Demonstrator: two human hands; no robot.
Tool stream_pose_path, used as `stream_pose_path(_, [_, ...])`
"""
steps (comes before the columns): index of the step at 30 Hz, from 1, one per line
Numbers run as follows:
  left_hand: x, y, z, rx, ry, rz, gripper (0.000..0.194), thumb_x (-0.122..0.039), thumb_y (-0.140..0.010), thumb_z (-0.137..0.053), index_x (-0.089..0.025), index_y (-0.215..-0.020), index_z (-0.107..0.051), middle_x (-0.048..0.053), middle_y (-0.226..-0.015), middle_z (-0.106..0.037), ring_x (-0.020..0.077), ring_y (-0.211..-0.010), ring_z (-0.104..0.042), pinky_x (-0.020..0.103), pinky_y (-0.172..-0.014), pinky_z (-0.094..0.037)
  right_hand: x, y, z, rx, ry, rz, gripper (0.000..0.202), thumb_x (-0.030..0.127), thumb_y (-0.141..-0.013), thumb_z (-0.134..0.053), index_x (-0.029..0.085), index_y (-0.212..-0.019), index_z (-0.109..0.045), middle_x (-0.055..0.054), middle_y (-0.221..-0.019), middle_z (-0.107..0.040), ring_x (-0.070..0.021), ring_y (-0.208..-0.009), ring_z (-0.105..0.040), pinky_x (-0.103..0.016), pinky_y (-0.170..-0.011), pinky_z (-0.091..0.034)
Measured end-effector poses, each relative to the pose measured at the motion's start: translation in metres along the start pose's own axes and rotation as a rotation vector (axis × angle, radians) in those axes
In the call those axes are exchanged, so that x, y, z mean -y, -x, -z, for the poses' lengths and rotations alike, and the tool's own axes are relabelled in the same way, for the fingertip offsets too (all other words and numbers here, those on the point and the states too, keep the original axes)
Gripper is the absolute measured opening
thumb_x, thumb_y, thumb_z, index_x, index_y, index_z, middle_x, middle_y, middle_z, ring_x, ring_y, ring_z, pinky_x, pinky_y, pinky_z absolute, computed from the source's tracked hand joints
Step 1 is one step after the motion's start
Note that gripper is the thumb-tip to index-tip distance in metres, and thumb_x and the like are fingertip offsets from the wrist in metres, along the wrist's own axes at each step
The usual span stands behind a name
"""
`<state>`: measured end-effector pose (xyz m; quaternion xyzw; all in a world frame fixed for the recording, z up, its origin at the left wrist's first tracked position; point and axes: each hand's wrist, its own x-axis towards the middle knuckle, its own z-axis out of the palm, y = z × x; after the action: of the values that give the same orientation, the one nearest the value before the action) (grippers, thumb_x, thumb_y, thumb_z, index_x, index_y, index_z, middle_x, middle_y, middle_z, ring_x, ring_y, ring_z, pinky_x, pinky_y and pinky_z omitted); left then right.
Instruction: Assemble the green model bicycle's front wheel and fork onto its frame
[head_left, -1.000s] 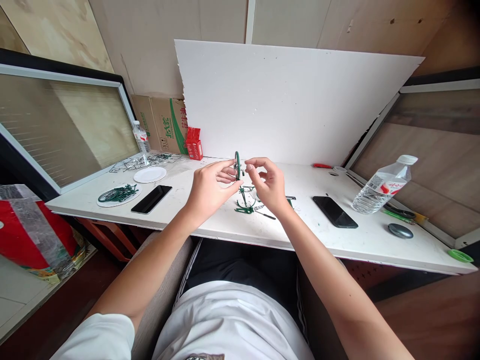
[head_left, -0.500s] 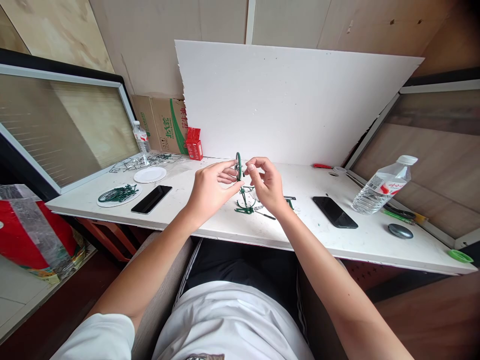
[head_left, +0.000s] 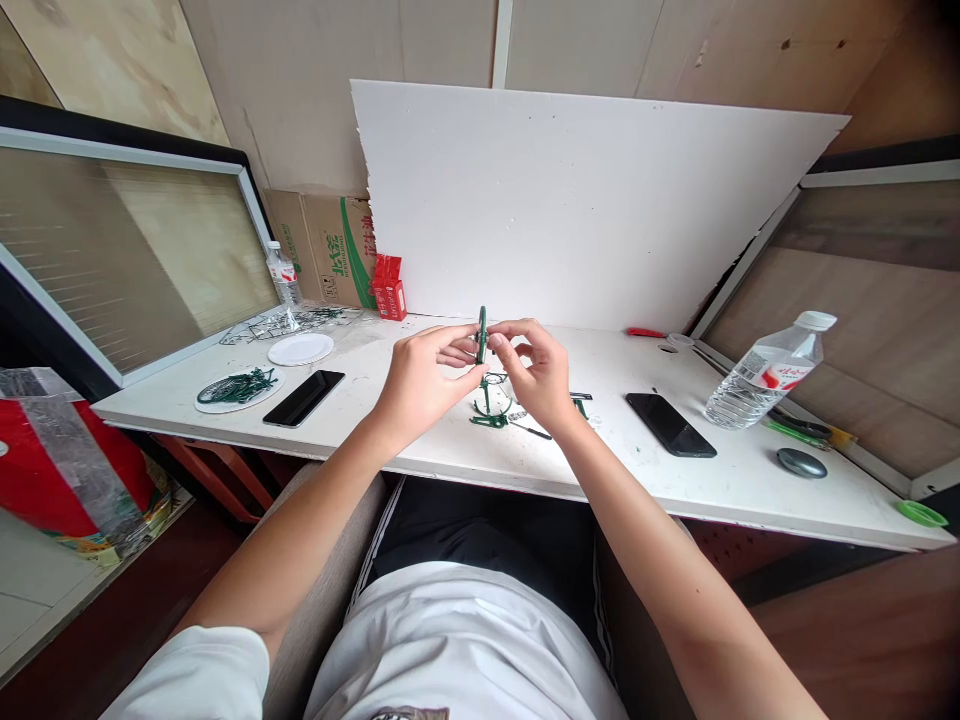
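Green wheel part [head_left: 481, 334] was held edge-on and upright above the white table [head_left: 450, 455], directly over the loose green parts [head_left: 491, 412] lying on the tabletop. The left hand [head_left: 421, 378] pinched the wheel part between thumb and fingertips, a narrow grip closed on the piece. The right hand [head_left: 538, 372] met it from the other side, its thumb and forefinger closed in a fine pinch at the wheel part's hub; whether a separate small piece sat between those fingers could not be told.

Positions relative to the wheel part:
- Loose green parts and a thin dark rod lay just below it on the table.
- A black phone [head_left: 670, 424] lay to its right, flat on the table.
- A water bottle [head_left: 765, 372] lay on its side further right, beyond that phone.
- A second black phone [head_left: 304, 397] lay to its left.
- A plate of green pieces [head_left: 236, 388] sat left of that second phone, with an empty white plate [head_left: 300, 349] behind it.
- A white board [head_left: 585, 200] stood upright behind it.
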<state>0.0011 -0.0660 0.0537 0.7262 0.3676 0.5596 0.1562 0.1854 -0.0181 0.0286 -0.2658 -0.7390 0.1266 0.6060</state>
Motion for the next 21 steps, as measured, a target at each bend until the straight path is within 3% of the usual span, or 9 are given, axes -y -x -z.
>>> stream_pose_path(14, [0.0070, 0.0002, -0.0025, 0.011, -0.030, -0.063, 0.044, -0.019, -0.081, -0.082, -0.018, -0.125, -0.078, 0.009, -0.105, -0.080, 0.0203, -0.091, -0.077, 0.037, -0.091, -0.068, -0.0022, 0.0002, -0.0038, -0.006, 0.129, 0.045, 0.029, 0.050, -0.107, -0.057, 0.025, -0.100, -0.069, -0.006, -0.095, -0.070, -0.0210, -0.094, -0.063, -0.034, -0.071, -0.053])
stream_pose_path(21, [0.0098, 0.0002, -0.0029, 0.004, -0.058, -0.119, 0.040, -0.018, -0.083, -0.081, -0.019, -0.122, -0.078, 0.008, -0.105, -0.078, 0.0203, -0.091, -0.076, 0.037, -0.092, -0.067, -0.0002, 0.0003, -0.0048, 0.006, 0.070, -0.051, 0.034, 0.056, -0.105, -0.057, 0.024, -0.099, -0.069, -0.006, -0.098, -0.069, -0.0199, -0.092, -0.064, -0.032, -0.068, -0.052])
